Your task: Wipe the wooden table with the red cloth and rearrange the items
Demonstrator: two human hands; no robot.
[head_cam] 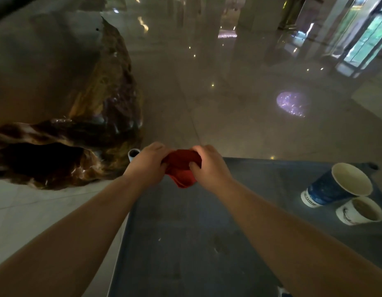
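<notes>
A bunched red cloth (182, 169) hangs in the air above the far left corner of a dark grey-blue cot-like surface (185, 232). My left hand (148, 166) grips its left side and my right hand (209, 166) grips its right side, thumbs pressing into the fabric. A large glossy wooden root table (83, 116) stands on the floor at the left, beyond my left hand. Two paper cups sit at the right of the dark surface: a tall blue one (335, 185) and a shorter white one (360, 210), both tilted in this wide view.
A small white cup (133, 154) shows just behind my left hand, by the root table's edge. Shiny tiled floor (228, 103) stretches ahead with light reflections. Pillars and glass doors (365, 39) stand far at the back right.
</notes>
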